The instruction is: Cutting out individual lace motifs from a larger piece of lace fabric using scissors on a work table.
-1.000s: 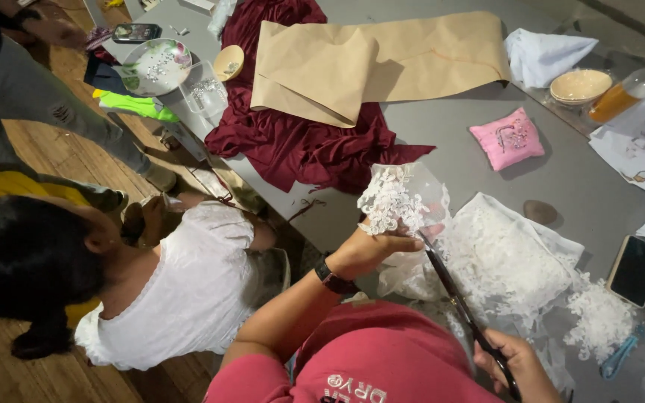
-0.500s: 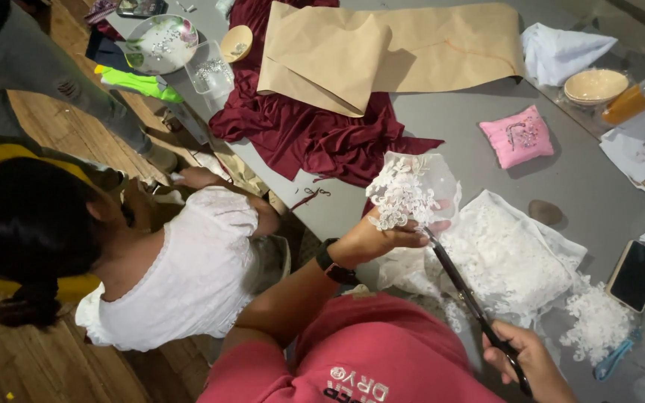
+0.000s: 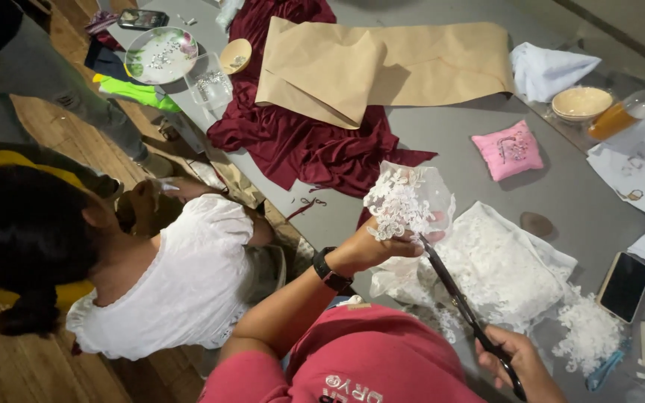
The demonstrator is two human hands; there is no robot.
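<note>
Near the centre of the frame, slightly right, the left hand [image 3: 371, 250] is clamped on a piece of white lace [image 3: 401, 205], holding it up above the grey bench [image 3: 442, 145]. The lace is sheer netting with a dense floral motif stitched along its lower left part; the motif has raised, scalloped edges, while the netting above and to the right is thin enough to show the bench through it. At the lower right, the right hand [image 3: 520, 362] is closed around the handles of dark scissors [image 3: 464, 310], whose long blades run up and left to meet the lace just under the motif; whether the blades are apart or together cannot be told. Just right of the scissors lies a larger sheet of white lace fabric [image 3: 505, 265], with a heap of lace scraps [image 3: 587, 332] near its lower right corner. Higher up lie maroon cloth [image 3: 296, 145] and folded tan paper [image 3: 382, 67], and a pink pincushion [image 3: 507, 149] sits at the right. A phone [image 3: 624, 286] lies at the right edge. In the lower left, a person in a white top [image 3: 173, 298] sits beside the bench.
</note>
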